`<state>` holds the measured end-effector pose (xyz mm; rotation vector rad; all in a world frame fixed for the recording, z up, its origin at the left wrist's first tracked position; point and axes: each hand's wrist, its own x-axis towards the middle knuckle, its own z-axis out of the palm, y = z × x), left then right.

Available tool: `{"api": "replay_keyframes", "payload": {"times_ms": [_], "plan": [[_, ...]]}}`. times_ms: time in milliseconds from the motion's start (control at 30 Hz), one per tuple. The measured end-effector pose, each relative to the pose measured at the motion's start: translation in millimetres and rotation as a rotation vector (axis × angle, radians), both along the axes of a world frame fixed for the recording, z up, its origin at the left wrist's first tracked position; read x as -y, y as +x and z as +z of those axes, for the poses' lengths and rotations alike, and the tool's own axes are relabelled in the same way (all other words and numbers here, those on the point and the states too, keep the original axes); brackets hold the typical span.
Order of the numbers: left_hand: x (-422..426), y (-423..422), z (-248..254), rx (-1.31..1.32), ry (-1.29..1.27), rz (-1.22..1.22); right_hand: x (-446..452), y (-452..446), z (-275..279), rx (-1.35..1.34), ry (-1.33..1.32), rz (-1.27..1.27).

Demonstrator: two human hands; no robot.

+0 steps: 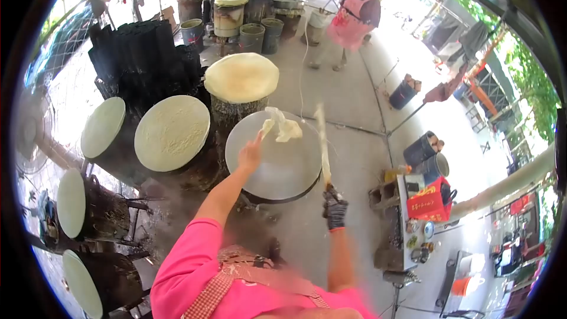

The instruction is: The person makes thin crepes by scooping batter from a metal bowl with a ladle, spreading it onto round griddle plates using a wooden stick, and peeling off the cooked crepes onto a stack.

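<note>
My bare left hand (250, 156) is over the near left part of a round, flat griddle (254, 171). Its fingers seem closed on the end of a limp, pale piece of dough (288, 130), which hangs or lies over the griddle; whether it touches the surface I cannot tell. At the griddle's right edge, my right hand (335, 208), in a dark knitted glove, grips a long wooden stick (324, 147). The stick points away from me, its far end blurred and pale. A large round flatbread (241, 77) rests on the stand just beyond the griddle.
More round griddles stand at the left, one with a pale, crumbly layer (172, 133). Dark stacked cylinders (142, 59) rise behind them. A person in a pink apron (348, 20) stands farther back. At right, a table (407, 224) holds a red bag (430, 199) and jars.
</note>
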<state>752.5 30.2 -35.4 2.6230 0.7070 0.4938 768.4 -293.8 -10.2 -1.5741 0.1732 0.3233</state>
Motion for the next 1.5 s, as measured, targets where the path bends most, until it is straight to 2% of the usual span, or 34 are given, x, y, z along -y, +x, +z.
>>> {"api": "replay_keyframes", "payload": {"times_ms": [33, 100, 133, 200, 233, 300, 333, 367, 400, 433, 467, 500, 533, 567, 633, 667, 700, 733, 800, 867, 933, 1000, 1133, 1200, 1233, 1300, 1333, 1400, 1433, 1467, 1500], "plan": [[3, 0, 12, 0.020, -0.070, -0.007, -28, -8, 16, 0.066, 0.057, -0.081], [7, 1, 36, 0.035, -0.195, -0.031, -59, 10, -19, 0.047, -0.587, 0.151], [4, 3, 46, 0.126, -0.252, -0.016, -51, 17, -45, 0.567, -1.109, 0.271], [-12, 15, 71, 0.323, -0.342, -0.009, -28, 54, -58, 0.373, -0.883, 0.322], [-24, 8, 85, 0.411, -0.279, -0.043, -31, 62, -62, 0.275, -0.763, 0.342], [-38, -21, 96, 0.588, -0.190, -0.121, -62, 64, -78, 0.032, -0.110, 0.244], [-40, -43, 84, 0.520, -0.349, -0.160, -75, 56, -81, -0.094, 0.198, 0.182], [-39, -65, 72, 0.441, -0.494, -0.175, -112, 48, -78, 0.126, -0.144, 0.066], [-39, -87, 59, 0.357, -0.632, -0.176, -131, 51, -80, 0.331, -0.523, 0.109], [-30, -117, 44, 0.241, -0.759, -0.144, -129, 64, -81, 0.523, -0.930, 0.311], [-23, -145, 40, 0.071, -0.829, -0.053, -117, 77, -70, 0.524, -1.128, 0.489], [-20, -171, 40, -0.097, -0.885, 0.033, -99, 80, -49, 0.439, -1.162, 0.574], [-16, -196, 37, -0.102, -0.879, 0.073, -81, 80, -26, 0.310, -1.078, 0.524], [-13, -217, 32, -0.099, -0.875, 0.107, -74, 63, -2, 0.362, -0.576, 0.341], [-15, -245, 0, 0.020, -0.815, 0.055, -86, 54, -83, 0.711, -1.304, 0.481], [-16, -249, 0, 0.018, -0.816, 0.057, -129, 45, -127, 0.776, -0.997, 0.085], [-16, -253, 0, 0.017, -0.817, 0.058, -146, 44, -138, 0.883, -0.971, 0.036], [-13, -251, 21, -0.047, -0.849, 0.093, -163, 42, -149, 0.990, -0.949, -0.013], [-11, -257, 31, -0.107, -0.863, 0.105, -155, 63, -140, 1.283, -1.452, 0.628], [-23, -257, 30, -0.065, -0.806, 0.035, -132, 43, -124, 0.928, -1.370, 0.606], [-28, -256, 22, -0.001, -0.783, 0.020, -103, 49, -86, 0.632, -1.282, 0.546], [-30, -261, 3, -0.002, -0.759, 0.026, -92, 46, -78, 0.574, -1.098, 0.508], [-24, -253, 8, 0.060, -0.952, 0.086, -124, 37, -81, 0.938, -0.527, 0.516], [-27, -260, -32, 0.157, -0.803, 0.015, -90, 36, 27, 0.041, -0.323, 0.470], [-24, -256, -23, 0.148, -0.870, 0.033, -87, 61, 9, -0.005, -0.326, 0.460], [-18, -247, -5, 0.132, -1.002, 0.078, -83, 94, -76, -0.130, -0.352, 0.438], [-12, -242, 19, 0.101, -1.202, 0.129, -89, 90, -116, -0.071, -0.253, 0.494], [-9, -232, 55, 0.114, -1.575, 0.190, -118, 44, -36, -0.365, -0.007, 0.398], [-8, -233, 67, 0.159, -1.747, 0.200, -107, 55, -45, -0.221, -0.067, 0.497], [-4, -237, 78, 0.236, -1.760, 0.188, -82, 72, -60, -0.074, -0.123, 0.595], [0, -240, 93, 0.301, -1.801, 0.180, -73, 89, -44, -0.184, -0.118, 0.586]]}}
